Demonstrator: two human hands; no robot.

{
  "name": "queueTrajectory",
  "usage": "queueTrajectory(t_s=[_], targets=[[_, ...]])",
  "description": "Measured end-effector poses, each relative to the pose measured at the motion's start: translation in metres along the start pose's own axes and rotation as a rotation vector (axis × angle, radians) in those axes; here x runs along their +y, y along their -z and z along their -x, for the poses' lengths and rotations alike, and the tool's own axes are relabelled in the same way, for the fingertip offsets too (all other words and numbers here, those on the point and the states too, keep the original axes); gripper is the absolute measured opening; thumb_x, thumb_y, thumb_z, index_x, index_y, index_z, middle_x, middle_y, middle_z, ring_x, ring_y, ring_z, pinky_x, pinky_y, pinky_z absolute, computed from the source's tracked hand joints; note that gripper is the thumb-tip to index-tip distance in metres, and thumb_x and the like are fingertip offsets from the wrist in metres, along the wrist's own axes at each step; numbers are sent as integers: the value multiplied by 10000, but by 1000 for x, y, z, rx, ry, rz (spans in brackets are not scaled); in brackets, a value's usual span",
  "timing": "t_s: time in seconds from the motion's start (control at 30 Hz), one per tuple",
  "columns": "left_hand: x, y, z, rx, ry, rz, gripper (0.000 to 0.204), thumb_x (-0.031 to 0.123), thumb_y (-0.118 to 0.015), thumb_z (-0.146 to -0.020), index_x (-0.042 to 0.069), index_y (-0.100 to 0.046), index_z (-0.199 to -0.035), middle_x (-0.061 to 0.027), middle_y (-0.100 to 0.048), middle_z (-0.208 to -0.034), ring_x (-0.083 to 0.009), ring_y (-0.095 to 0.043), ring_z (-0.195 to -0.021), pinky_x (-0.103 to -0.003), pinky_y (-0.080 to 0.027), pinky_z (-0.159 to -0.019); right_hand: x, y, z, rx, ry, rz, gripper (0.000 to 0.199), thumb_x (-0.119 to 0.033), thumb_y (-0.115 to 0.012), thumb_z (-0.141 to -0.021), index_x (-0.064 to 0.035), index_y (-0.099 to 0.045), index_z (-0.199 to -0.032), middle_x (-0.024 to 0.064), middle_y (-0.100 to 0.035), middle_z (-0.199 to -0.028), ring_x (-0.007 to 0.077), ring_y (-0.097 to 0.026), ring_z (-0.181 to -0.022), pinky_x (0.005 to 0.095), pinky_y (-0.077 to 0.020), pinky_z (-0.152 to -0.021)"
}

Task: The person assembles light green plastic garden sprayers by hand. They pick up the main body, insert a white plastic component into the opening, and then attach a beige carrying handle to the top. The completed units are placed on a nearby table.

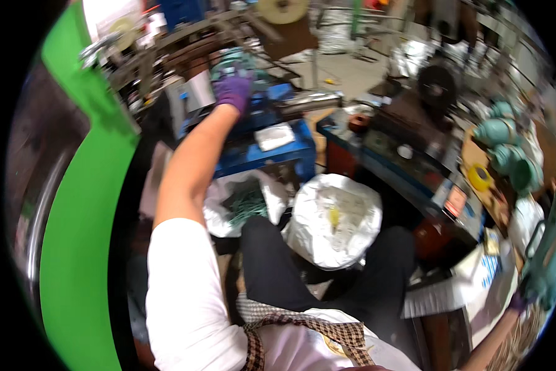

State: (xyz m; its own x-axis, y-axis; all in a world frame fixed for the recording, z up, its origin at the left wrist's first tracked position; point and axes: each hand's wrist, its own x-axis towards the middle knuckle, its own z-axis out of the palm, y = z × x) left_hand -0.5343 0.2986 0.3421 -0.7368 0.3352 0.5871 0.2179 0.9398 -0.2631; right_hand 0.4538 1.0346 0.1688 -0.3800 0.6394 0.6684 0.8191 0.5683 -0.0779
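My left hand (233, 90), in a purple glove, reaches far forward over a blue machine (299, 143). Its blurred fingers close on a teal plastic part (233, 60) at the back of that machine. Down at the far right edge, my right hand (520, 302), also gloved in purple, grips a long teal plastic part (545, 263) with a loop-like handle. Most of the right hand's fingers are hidden by this part. A small white block (275, 136) lies on the blue machine, nearer to me than my left hand.
Between my knees stands a white sack (303, 213) with a little yellow piece inside. Left of it, another bag holds thin teal scraps (247, 204). More teal parts (497, 132) rest on a board at right, beside a yellow ring (479, 177). A green panel (74, 247) runs along my left.
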Motion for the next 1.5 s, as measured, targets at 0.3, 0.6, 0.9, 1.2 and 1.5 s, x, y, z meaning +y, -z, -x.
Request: queueTrajectory(t_s=[0.3, 0.6, 0.9, 1.2, 1.5], targets=[[-26, 142, 184, 183, -82, 336, 886, 213, -764, -759, 117, -381, -1552, -280, -363, -1560, -423, -469, -1364, -492, -340, -1163, -113, -88, -7, 400, -364, -1053, 473, -181, -555, -1035, -79, -474, -1490, 151, -521, -1476, 266, -474, -1373, 392, -355, -1150], [45, 155, 275, -447, 357, 2429, 646, 343, -633, -928, 57, -436, -1473, -128, -544, -1411, -314, -601, -1231, -508, -595, -930, -247, -104, 94, 177, -314, -436, 492, -155, -637, -969, -22, -526, -1429, 156, -559, -1401, 293, -531, -1287, 373, -396, -1103], [299, 138, 107, -441, -30, 2298, 537, 205, -724, -916, 6, -502, -1362, -97, -645, -1196, -207, -640, -1006, -352, -549, -859, -260, -107, 93, 167, -383, -536, 565, -72, -659, -913, -32, -493, -1452, 157, -553, -1375, 295, -541, -1258, 377, -420, -1076], [437, 161, -12, -13, -148, 1663, 597, 316, -819, -818, -15, -596, -1262, -133, -712, -1099, -244, -662, -950, -360, -526, -859, -256, -100, 102, 131, -428, -558, 597, -79, -669, -898, -39, -475, -1461, 172, -542, -1356, 320, -556, -1212, 395, -430, -1065], [396, 165, -11, -461, -207, 1876, 687, 445, -702, -938, 42, -430, -1424, -143, -552, -1361, -234, -548, -1231, -436, -521, -930, -263, -101, 93, 45, -499, -660, 558, -48, -611, -948, -91, -462, -1484, 137, -544, -1346, 246, -546, -1227, 362, -432, -1063]])
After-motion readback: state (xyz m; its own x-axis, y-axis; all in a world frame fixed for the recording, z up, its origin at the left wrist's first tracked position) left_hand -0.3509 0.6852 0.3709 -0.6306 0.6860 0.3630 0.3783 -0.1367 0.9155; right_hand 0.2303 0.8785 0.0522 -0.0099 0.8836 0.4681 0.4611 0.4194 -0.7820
